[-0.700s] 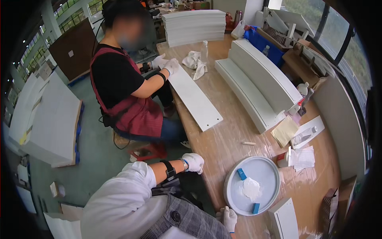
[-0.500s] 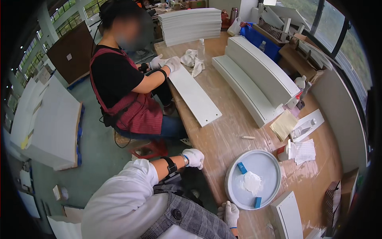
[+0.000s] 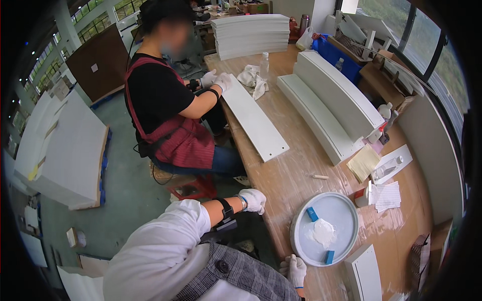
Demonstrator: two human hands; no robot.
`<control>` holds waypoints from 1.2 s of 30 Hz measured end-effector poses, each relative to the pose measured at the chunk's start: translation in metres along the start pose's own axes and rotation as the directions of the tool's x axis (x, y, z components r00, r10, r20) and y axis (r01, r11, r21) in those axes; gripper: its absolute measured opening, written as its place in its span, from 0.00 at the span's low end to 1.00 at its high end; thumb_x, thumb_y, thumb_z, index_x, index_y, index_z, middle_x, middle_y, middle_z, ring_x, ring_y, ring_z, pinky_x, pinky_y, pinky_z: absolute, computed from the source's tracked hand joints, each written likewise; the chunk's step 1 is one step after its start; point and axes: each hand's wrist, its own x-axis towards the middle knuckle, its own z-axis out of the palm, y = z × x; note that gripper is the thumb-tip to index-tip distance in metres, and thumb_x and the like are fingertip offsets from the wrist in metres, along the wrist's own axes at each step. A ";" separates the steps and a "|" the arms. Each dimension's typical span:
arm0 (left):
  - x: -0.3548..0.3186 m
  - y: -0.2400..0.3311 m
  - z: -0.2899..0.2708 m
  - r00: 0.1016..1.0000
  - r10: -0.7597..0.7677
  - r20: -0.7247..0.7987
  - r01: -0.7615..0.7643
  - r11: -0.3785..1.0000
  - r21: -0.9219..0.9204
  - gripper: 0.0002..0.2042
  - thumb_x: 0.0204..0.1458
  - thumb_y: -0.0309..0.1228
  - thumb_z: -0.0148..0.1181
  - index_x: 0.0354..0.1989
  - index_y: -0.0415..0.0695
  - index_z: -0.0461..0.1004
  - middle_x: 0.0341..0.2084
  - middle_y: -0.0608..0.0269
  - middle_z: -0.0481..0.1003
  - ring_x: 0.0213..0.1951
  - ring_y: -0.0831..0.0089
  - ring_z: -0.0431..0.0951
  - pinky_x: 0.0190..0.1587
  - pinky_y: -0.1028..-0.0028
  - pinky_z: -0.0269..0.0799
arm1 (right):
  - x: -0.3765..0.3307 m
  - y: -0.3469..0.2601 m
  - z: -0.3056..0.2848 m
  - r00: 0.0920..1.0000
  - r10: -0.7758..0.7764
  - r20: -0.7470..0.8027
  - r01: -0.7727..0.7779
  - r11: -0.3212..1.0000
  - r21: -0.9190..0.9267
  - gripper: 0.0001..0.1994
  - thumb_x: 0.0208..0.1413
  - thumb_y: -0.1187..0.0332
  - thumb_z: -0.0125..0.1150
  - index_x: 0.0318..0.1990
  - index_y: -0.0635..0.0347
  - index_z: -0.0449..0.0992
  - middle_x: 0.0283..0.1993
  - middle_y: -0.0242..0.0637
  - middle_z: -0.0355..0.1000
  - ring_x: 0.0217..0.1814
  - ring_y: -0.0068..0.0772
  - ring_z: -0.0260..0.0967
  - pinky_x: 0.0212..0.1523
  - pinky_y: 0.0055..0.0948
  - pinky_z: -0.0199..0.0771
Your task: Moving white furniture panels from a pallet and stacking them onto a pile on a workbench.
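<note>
My left hand [image 3: 252, 201], in a white knit glove, rests at the table's near edge with its fingers curled into a loose fist. Nothing shows in it. My right hand [image 3: 294, 271], also gloved, lies closed at the same edge, just below a round pale tray [image 3: 296, 246]. I see nothing held there either. A blob of white paste [image 3: 322, 233] sits in the tray's middle. One small blue block [image 3: 312, 214] lies above the paste and another blue block [image 3: 329, 257] below it.
A co-worker [image 3: 160, 95] in a red apron handles a white board [image 3: 255, 123] to the left. Curved white panels [image 3: 336, 90] stand across the table. At the right are a sandpaper sheet [image 3: 363, 163], a white container [image 3: 362, 195] and another white panel [image 3: 363, 273].
The whole view has shifted slightly, so the table and the co-worker appear a little further right. My hands stay at the table edge, both closed.
</note>
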 end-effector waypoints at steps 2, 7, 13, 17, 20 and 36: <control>0.000 -0.002 0.006 1.000 -0.006 -0.023 0.006 1.000 -0.015 0.13 0.44 0.46 0.66 0.34 0.53 0.82 0.34 0.60 0.81 0.41 0.59 0.81 0.41 0.61 0.76 | 0.001 0.000 0.000 1.000 0.006 0.003 -0.006 1.000 -0.001 0.17 0.68 0.57 0.52 0.38 0.65 0.75 0.24 0.42 0.74 0.16 0.31 0.70 0.16 0.30 0.75; -0.011 -0.011 0.022 0.988 0.016 -0.156 -0.032 0.995 -0.099 0.11 0.50 0.45 0.61 0.34 0.53 0.80 0.34 0.60 0.81 0.42 0.57 0.80 0.42 0.59 0.75 | 0.001 0.002 -0.001 1.000 0.000 0.024 0.000 1.000 0.001 0.16 0.68 0.58 0.51 0.37 0.64 0.74 0.23 0.41 0.74 0.14 0.30 0.68 0.14 0.30 0.73; -0.059 -0.050 0.035 0.989 0.039 -0.142 -0.058 0.989 -0.133 0.13 0.58 0.42 0.49 0.44 0.56 0.78 0.43 0.62 0.80 0.47 0.57 0.79 0.48 0.57 0.73 | -0.004 0.002 0.008 0.997 -0.058 -0.051 0.055 0.997 -0.055 0.16 0.68 0.57 0.51 0.35 0.62 0.74 0.22 0.40 0.73 0.15 0.30 0.68 0.15 0.29 0.72; -0.122 -0.099 0.045 0.987 -0.140 -0.079 0.130 0.984 -0.121 0.19 0.61 0.50 0.44 0.46 0.54 0.79 0.45 0.59 0.79 0.49 0.57 0.78 0.51 0.57 0.72 | -0.021 0.002 0.016 0.989 -0.133 -0.068 0.125 0.986 -0.107 0.15 0.68 0.56 0.51 0.40 0.59 0.75 0.24 0.34 0.72 0.17 0.24 0.66 0.17 0.24 0.71; -0.168 -0.133 0.061 0.950 -0.309 0.042 0.310 0.927 -0.210 0.27 0.62 0.58 0.41 0.43 0.52 0.81 0.43 0.56 0.80 0.48 0.55 0.78 0.52 0.57 0.71 | -0.031 0.001 0.022 0.978 -0.190 -0.082 0.179 0.976 -0.127 0.15 0.69 0.56 0.51 0.40 0.58 0.76 0.24 0.30 0.71 0.17 0.20 0.63 0.16 0.20 0.67; -0.248 -0.155 0.170 0.822 -0.566 -0.067 0.509 0.782 -0.360 0.20 0.58 0.47 0.47 0.51 0.52 0.78 0.51 0.56 0.78 0.55 0.53 0.75 0.58 0.59 0.69 | -0.027 0.016 0.003 0.960 -0.274 0.063 0.281 0.943 -0.180 0.12 0.67 0.60 0.55 0.42 0.60 0.76 0.27 0.32 0.74 0.22 0.20 0.66 0.24 0.22 0.71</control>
